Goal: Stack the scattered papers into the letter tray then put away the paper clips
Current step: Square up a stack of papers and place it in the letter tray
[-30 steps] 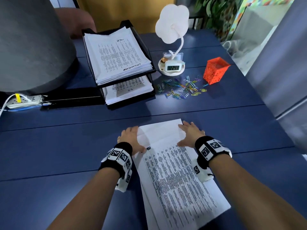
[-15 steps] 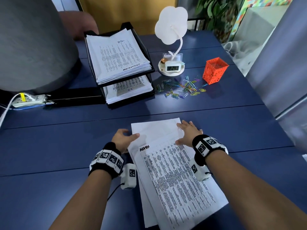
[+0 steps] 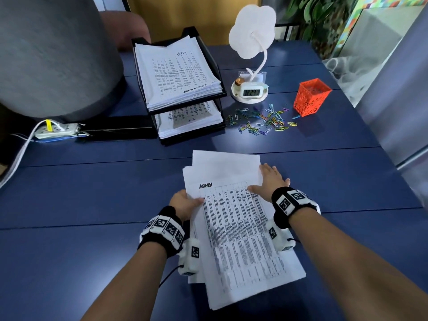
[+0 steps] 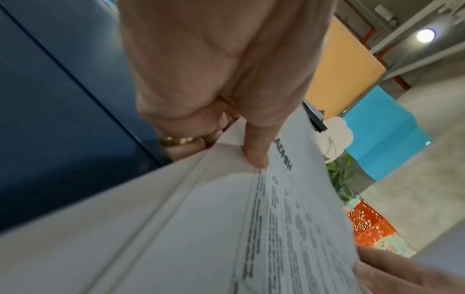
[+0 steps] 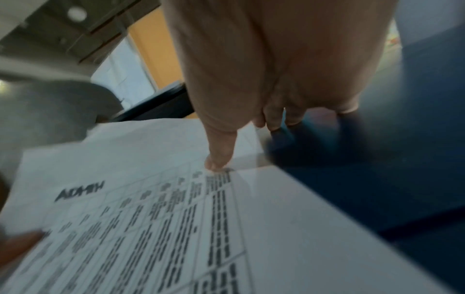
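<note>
Printed white paper sheets (image 3: 234,218), loosely stacked, lie near the front edge of the dark blue surface (image 3: 92,188). The left hand (image 3: 183,203) pinches their left edge, thumb on top, fingers (image 4: 186,141) curled beneath. The right hand (image 3: 268,181) rests flat with straight fingers at their right edge. Coloured paper clips (image 3: 261,120) lie scattered beside the black two-tier letter tray (image 3: 208,63).
</note>
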`<state>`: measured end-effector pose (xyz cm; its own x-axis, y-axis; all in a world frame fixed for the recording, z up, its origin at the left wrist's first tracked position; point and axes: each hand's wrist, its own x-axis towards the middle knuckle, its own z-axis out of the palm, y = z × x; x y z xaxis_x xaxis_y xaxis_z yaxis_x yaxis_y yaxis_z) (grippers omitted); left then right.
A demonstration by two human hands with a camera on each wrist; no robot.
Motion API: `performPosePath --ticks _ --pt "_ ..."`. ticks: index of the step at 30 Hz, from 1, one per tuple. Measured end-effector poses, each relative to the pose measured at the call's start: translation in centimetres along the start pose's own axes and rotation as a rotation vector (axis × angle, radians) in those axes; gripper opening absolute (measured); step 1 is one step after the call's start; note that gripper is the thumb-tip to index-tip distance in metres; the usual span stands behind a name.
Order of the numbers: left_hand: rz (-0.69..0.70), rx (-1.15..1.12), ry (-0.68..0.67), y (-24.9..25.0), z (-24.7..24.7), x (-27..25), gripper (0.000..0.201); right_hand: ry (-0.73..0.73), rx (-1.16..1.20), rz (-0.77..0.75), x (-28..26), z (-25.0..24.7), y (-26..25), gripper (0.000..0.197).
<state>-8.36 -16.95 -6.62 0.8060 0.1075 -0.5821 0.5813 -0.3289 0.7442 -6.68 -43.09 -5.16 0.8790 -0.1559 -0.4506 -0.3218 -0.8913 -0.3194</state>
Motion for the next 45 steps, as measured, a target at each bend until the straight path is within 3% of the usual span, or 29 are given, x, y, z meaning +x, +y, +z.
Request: performPosePath --ticks 2,5,8,10,13,16,21,24,26,37,39,41,42,45 --pt "0.048 -0.005 0.023 -0.3 -0.5 0.3 0.042 0.056 0.14 -0.003 0.0 0.2 0.6 0.091" --pt "0.114 -0.192 0.034 0.3 -1.0 -0.1 0.026 0.136 0.476 -0.013 -0.7 0.1 1.4 0.086" --pt "0.144 -0.445 -0.046 1.5 -1.0 -0.5 0.026 0.166 0.715 -0.085 -1.5 0.4 0.7 0.041" --pt "0.111 -0.594 -0.074 2.4 -0.8 -0.5 0.029 0.105 0.861 -0.092 -1.6 0.3 -0.5 0.017" --pt "0.154 -0.573 0.002 3.8 -1.1 -0.4 0.032 0.073 0.954 -0.058 -1.1 -0.4 -1.7 0.017" --pt "0.29 -0.339 0.196 5.5 -2.2 -0.2 0.016 0.136 0.998 -0.092 -1.1 -1.8 -3.2 0.017" --pt "0.579 -0.293 0.394 9.7 -3.8 -1.7 0.004 0.317 1.106 -0.308 -2.2 -5.7 -7.7 0.026" --pt "0.803 -0.346 0.44 12.4 -4.4 -3.2 0.021 0.432 1.187 -0.425 -3.1 -7.9 -10.1 0.027" --pt "0.864 -0.378 0.44 13.2 -4.5 -3.7 0.024 0.481 1.222 -0.468 -3.4 -8.9 -11.1 0.026" --pt "0.775 -0.486 0.189 14.0 -5.1 -2.2 0.024 0.446 1.372 -0.403 -2.2 -9.3 -11.2 0.035" --pt "0.767 -0.541 0.157 14.7 -5.1 -2.2 0.037 0.454 1.367 -0.419 -2.3 -9.4 -11.6 0.031" --pt "0.742 -0.582 0.139 15.4 -5.2 -2.2 0.063 0.464 1.382 -0.443 -2.3 -9.7 -12.0 0.03" --pt "0.728 -0.593 0.14 15.5 -5.4 -2.0 0.065 0.464 1.392 -0.451 -2.3 -9.8 -12.1 0.031" --pt "0.693 -0.601 0.147 15.0 -5.7 -0.9 0.027 0.458 1.389 -0.426 -1.8 -9.6 -11.9 0.037"
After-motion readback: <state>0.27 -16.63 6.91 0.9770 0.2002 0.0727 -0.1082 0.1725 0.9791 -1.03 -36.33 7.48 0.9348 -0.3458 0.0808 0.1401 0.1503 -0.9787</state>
